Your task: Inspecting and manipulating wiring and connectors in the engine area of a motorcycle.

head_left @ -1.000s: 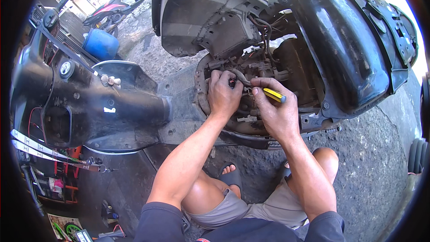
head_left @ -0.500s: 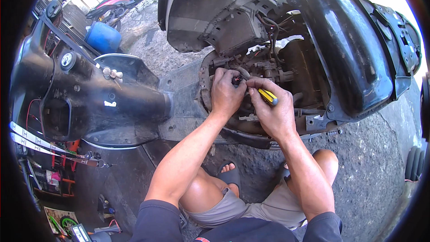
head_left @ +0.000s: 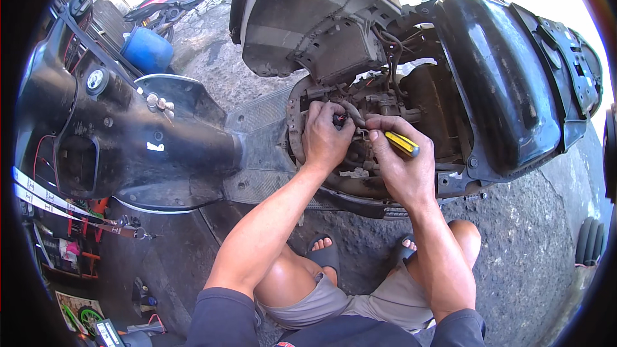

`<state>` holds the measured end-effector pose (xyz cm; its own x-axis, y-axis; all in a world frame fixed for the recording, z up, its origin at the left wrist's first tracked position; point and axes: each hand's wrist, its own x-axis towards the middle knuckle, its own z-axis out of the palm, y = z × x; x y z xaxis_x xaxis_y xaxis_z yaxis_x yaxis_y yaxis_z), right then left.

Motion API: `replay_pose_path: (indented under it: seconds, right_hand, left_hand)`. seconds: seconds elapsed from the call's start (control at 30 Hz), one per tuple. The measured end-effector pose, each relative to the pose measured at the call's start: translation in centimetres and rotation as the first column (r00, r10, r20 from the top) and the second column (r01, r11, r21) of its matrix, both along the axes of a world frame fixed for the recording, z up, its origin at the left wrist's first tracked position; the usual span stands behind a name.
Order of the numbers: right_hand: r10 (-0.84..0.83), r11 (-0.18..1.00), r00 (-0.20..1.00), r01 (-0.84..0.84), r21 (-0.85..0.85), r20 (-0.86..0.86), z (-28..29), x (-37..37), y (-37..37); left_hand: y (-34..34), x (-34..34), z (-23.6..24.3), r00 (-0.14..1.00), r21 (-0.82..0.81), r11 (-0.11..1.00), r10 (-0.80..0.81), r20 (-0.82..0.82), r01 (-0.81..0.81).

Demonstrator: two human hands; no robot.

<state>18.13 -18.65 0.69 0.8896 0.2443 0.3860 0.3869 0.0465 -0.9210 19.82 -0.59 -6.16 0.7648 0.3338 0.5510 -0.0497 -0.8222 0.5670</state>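
My right hand (head_left: 409,166) is closed around a screwdriver with a yellow and black handle (head_left: 403,144). Its tip end lies toward my left hand and is mostly hidden by my fingers. My left hand (head_left: 325,138) has its fingers curled in a pinch on a small dark piece with a bit of red (head_left: 340,119), probably wiring. Both hands are inside the opened middle of a black scooter, over its dusty engine bay (head_left: 385,106). A thick grey-brown hose (head_left: 353,114) runs between the two hands.
The raised seat with its underside storage box (head_left: 308,19) stands beyond the bay. Black tail bodywork (head_left: 508,83) is at right, the footboard (head_left: 260,135) and front panel (head_left: 173,154) at left. A blue barrel (head_left: 148,50) and another motorbike (head_left: 177,0) stand farther back.
My right hand has drawn slightly right with the screwdriver, widening the gap to my left hand. My left hand keeps its pinch in nearly the same place.
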Motion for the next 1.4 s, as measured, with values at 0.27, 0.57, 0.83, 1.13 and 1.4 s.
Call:
replay_pose_path:
  seconds: [0.27,0.57,0.83,1.13,1.4]
  right_hand:
    - [-0.030,0.995,1.000,0.029,-0.099,-0.006,-0.3,0.1,0.6]
    - [-0.033,0.997,0.999,0.030,-0.068,-0.043,-0.4,0.0,0.7]
    - [-0.032,0.998,0.998,0.030,-0.053,-0.045,-0.6,0.0,0.6]
    - [-0.041,0.999,0.991,0.043,0.010,-0.123,-0.9,0.5,0.7]
    - [-0.058,0.998,0.995,0.061,0.024,-0.085,-0.9,0.6,0.8]
  left_hand:
    - [0.6,0.0,-0.1,0.996,-0.033,0.995,-0.091,0.015,0.092]
    - [0.3,-0.2,0.0,0.996,-0.092,0.992,-0.090,0.021,0.092]
    - [0.6,-0.4,-0.2,0.984,-0.043,0.988,-0.146,0.098,0.151]
    - [0.5,-0.1,-0.1,0.986,0.010,0.992,-0.127,0.105,0.127]
    - [0.5,-0.1,-0.1,0.988,0.019,0.993,-0.115,0.099,0.113]
